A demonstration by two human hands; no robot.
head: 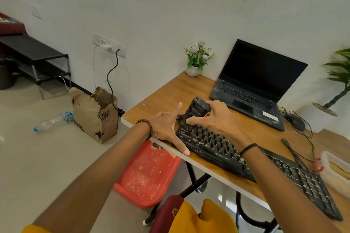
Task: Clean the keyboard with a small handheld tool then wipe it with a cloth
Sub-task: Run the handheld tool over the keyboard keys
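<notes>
Keyboard point(223, 152): black, lying slantwise on the desk point(170, 92), its left end close to the front left corner and its right end running off towards the lower right.
Tool point(198, 109): small, black and stubby, standing nearly upright with its lower end on the keys at the left end of the keyboard.
Right grip point(214, 117): holding the tool, thumb on the near side and fingers curled round the far side.
Left grip point(166, 128): wide and holding nothing, fingers straight and spread beside the keyboard's left end, thumb stretched along the front edge of the desk; a bead bracelet sits on the wrist.
Laptop point(255, 85): open with a dark screen, behind the keyboard near the wall.
Mouse point(295, 122): black, just right of the laptop, its cord trailing across the desk.
Flower pot point(196, 60): white blooms, at the back left corner of the desk.
Box point(339, 168): clear plastic, at the right edge beyond the keyboard.
Floor: a red tray point(147, 174) under the desk, a paper bag point(96, 113) against the wall and a plastic bottle point(53, 121) lying on its side next to the bag.
</notes>
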